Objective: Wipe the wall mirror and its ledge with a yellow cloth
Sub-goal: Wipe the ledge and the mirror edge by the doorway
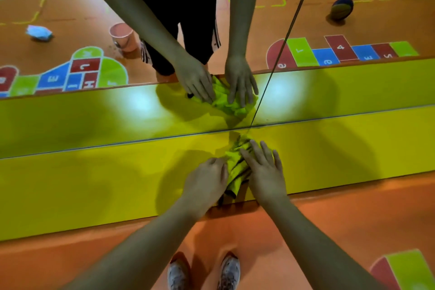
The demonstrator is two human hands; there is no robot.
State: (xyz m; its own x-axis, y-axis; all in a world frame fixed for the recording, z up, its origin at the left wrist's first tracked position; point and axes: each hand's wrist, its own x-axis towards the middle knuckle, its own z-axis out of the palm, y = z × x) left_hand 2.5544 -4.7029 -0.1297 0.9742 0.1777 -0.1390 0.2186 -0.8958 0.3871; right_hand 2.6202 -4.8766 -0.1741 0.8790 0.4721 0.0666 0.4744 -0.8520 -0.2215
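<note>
Yellow ledge (94,183), cloth (235,165); mirror (70,19): bucket (122,35), ball (341,8)

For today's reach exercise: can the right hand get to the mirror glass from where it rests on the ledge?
Probably yes. The right hand lies flat on the cloth, fingertips close to the mirror above the ledge, and nothing stands between them.

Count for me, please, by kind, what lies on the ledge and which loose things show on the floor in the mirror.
Yellow cloth: 1
Pink bucket: 1
Ball: 1
Crumpled blue-white wad: 1
Total: 4
</note>
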